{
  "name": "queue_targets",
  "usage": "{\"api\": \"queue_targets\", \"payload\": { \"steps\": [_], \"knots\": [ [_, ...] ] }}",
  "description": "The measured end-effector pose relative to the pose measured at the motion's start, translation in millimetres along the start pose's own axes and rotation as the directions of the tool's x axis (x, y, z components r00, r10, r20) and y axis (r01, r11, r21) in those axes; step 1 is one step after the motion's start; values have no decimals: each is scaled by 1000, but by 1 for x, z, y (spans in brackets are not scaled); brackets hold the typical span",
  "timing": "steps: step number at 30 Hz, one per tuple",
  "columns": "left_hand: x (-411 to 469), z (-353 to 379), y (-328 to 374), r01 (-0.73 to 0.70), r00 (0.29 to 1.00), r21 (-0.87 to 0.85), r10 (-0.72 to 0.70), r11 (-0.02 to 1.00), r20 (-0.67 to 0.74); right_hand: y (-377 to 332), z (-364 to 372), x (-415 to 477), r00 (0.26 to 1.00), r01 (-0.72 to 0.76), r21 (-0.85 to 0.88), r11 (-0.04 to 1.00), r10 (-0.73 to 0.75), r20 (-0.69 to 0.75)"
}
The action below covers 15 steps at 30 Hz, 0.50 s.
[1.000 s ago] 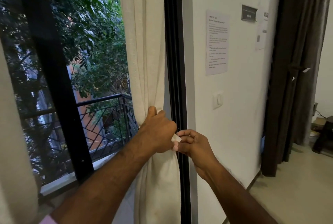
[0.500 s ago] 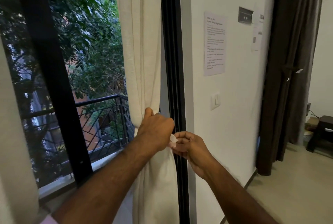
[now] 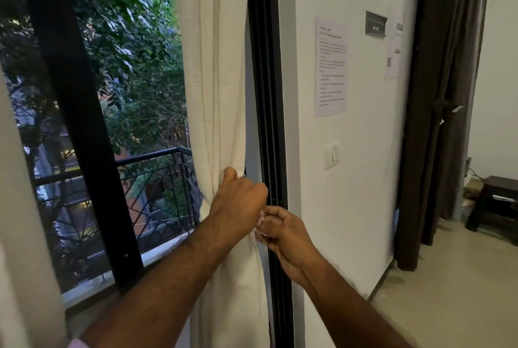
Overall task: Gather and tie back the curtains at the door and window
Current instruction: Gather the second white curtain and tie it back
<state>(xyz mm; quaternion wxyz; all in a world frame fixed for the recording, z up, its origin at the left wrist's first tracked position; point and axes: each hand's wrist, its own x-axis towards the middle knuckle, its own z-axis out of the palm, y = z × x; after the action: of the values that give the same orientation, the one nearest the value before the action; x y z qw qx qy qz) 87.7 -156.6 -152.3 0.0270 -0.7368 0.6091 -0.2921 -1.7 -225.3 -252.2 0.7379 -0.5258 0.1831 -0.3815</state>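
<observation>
While the left hand is clutching the bunched cream curtain at centre frame, the right hand is sitting curled beside it, contents unclear; a loosening grip would likely spill folds.

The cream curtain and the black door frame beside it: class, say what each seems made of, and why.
Cream curtain: probably matt woven cloth, cotton or linen; soft folds bunch where the left hand grips it. Black door frame: likely painted metal; smooth, straight ridges, faint sheen.

The white tie end has nearly vanished behind the left hand.
</observation>
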Motion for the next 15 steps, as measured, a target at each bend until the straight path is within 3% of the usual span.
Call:
{"api": "queue_targets", "payload": {
  "steps": [5, 8, 11, 13, 15],
  "knots": [
    [-2, -4, -3, -84, 991, 40, 79, 996, 104, 5, 7, 5, 991, 14, 36, 999, -9, -132],
    [-2, -3, 3, -68, 996, 28, 67, 997, 57, 4, 12, 7, 977, 25, 73, 997, -9, -214],
    [0, 0, 13, -41, 999, -36, 40, 999, -30, 3, 19, 13, 944, 15, 4, 1000, -13, -328],
    [1, 0, 14, -29, 999, -45, 28, 999, -31, 0, 18, 14, 946, 25, -2, 1000, -24, -324],
    [3, -6, 7, -42, 999, -20, 43, 999, 18, -5, 12, 12, 977, 18, 4, 1000, -17, -214]
  ]
}}
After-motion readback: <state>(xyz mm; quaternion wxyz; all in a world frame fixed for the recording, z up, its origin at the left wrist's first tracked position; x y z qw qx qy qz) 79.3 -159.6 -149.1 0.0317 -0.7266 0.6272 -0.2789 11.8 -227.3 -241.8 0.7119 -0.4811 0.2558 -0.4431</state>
